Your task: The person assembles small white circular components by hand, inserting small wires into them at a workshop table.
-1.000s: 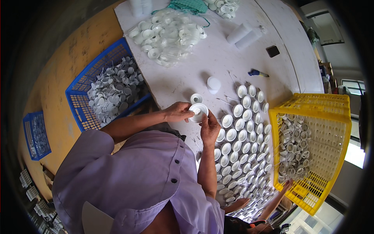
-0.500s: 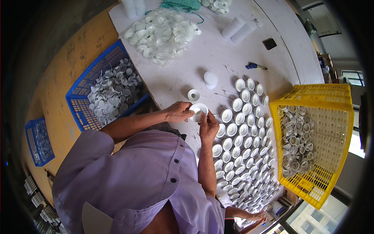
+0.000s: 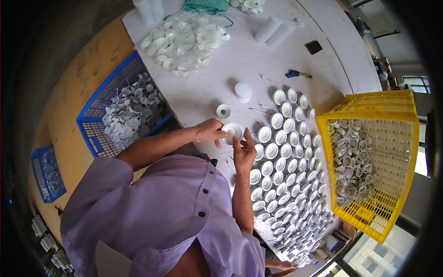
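The likeliest slip here is the small white round cap (image 3: 232, 132) tipping out of the pinch, since it is held only at its edges above the white surface (image 3: 217, 87); a loose grip would drop it among the rows of finished white caps (image 3: 281, 171) just to the right of it and knock them out of line. The loose thin pins (image 3: 258, 110) lying beyond the cap could also be swept aside by a sleeve.

The cap sits between both hands, open face up. The left hand (image 3: 210, 132) is closed on the cap's left rim, thumb and fingers pinching it. The right hand (image 3: 243, 152) is just below the cap, fingertips touching its lower right edge, fingers narrow and curled. Another white ring (image 3: 224, 111) lies just beyond the cap, and a yellow crate (image 3: 406, 152) stands far to its right.
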The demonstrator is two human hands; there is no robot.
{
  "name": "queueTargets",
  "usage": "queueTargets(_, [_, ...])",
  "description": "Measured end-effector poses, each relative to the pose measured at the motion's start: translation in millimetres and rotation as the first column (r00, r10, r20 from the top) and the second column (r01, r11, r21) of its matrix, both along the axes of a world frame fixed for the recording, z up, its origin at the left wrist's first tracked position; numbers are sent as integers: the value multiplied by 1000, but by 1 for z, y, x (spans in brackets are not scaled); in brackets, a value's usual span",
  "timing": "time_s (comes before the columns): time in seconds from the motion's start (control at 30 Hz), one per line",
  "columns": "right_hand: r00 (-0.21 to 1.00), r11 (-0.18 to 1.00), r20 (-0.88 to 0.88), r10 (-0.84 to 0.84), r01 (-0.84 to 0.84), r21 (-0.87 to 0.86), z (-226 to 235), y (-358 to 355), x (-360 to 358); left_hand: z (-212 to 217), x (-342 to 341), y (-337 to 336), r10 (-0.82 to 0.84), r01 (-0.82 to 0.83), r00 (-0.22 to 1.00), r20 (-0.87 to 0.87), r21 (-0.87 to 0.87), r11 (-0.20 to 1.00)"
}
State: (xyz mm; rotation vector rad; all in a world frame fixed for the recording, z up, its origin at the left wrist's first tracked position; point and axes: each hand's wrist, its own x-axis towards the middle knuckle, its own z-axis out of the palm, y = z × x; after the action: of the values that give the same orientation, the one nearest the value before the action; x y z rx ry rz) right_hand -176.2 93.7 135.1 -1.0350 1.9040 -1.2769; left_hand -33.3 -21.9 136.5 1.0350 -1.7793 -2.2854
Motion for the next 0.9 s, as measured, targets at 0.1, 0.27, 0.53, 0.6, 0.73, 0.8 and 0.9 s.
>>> queueTargets(0.1, [875,971,-457,157,-222,-91,11,2,-8,1,-5,-5,-44,47,998,53,-52,998])
queueTargets(0.27, [703,950,-653,283,-297,93,21,-1,-14,19,-22,-18,-258,273,950,178,-68,960])
queueTargets(0.53, [808,991,-580,-104,35,-128,-18,-19,-74,26,-33,-52,151,-33,985,82,-772,634])
queueTargets(0.6, [813,975,-538,-222,189,-116,-35,-32,-89,27,-31,-60,272,-224,959,-85,-814,535])
queueTargets(0.73, [690,926,-619,-375,303,-224,-63,-76,-108,22,-15,-62,357,-320,931,-71,-630,708])
queueTargets(0.8, [655,931,-666,-358,305,-200,-75,-91,-118,4,-7,-55,318,-308,943,-98,-621,721])
queueTargets(0.9, [660,943,-690,-299,316,-107,-85,-112,-126,-21,10,-42,302,-312,947,-109,-531,788])
